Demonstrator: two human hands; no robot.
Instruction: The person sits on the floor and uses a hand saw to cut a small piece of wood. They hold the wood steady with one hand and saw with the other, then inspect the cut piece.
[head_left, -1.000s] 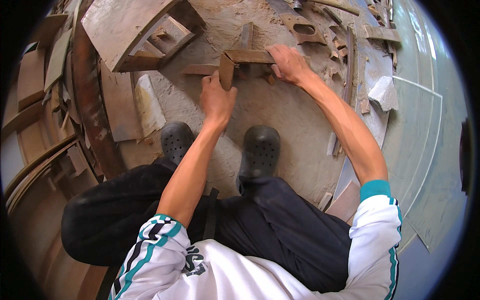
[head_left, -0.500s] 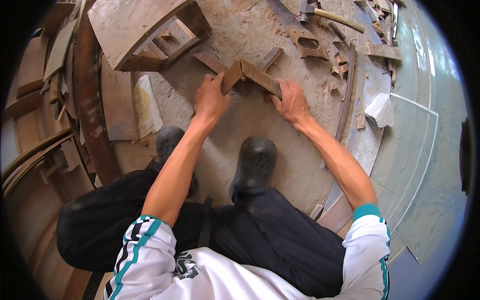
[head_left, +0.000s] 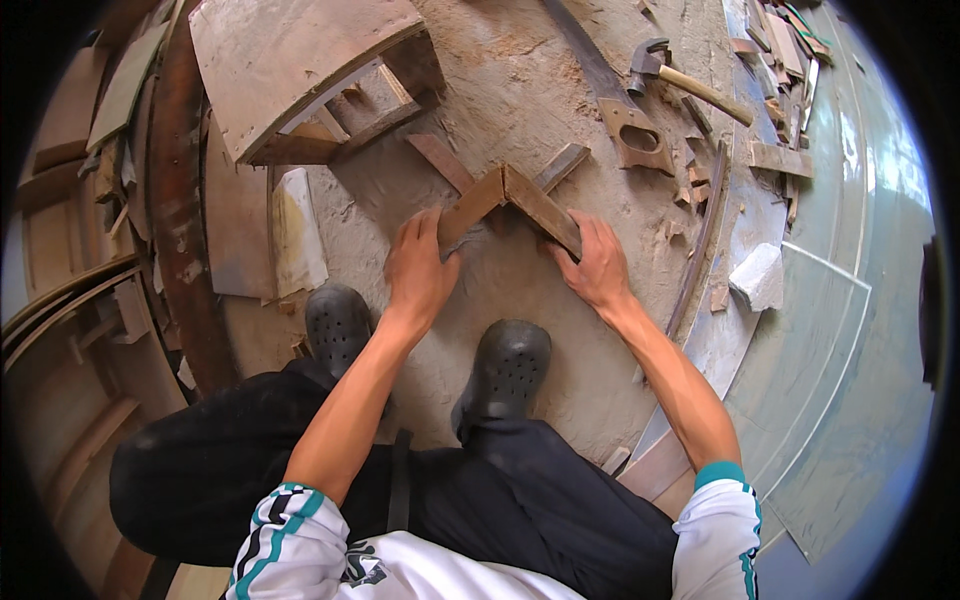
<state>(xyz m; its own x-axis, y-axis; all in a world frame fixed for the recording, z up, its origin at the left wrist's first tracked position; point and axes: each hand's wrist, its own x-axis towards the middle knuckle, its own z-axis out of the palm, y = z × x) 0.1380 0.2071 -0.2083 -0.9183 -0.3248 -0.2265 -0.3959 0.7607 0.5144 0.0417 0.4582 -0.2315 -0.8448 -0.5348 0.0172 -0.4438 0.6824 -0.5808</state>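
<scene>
An angled wooden piece [head_left: 470, 208], made of two boards meeting in a corner, is located in front of the person, above the ground [head_left: 492, 290], and its corner points away from the body. The left hand [head_left: 418, 268] grasps the lower end of the left board; the right hand [head_left: 598, 262] grasps the end of the right one. Behind the corner are a reddish strip [head_left: 438, 162] and a greyish strip [head_left: 563, 166]; whether they are fixed to it, I cannot tell. Dark printed lettering [head_left: 362, 564] is on the white shirt [head_left: 430, 570], partly lost in the folds.

The dusty ground gives room between the two hands and down to the dark shoes [head_left: 512, 362]. At the upper left, the curved edge of a wooden box [head_left: 300, 60] comes near the reddish strip. To the right, well apart from the hand, lie a handsaw [head_left: 640, 148] and a hammer [head_left: 705, 95]; farther out is the straight edge of a glass sheet [head_left: 830, 350].
</scene>
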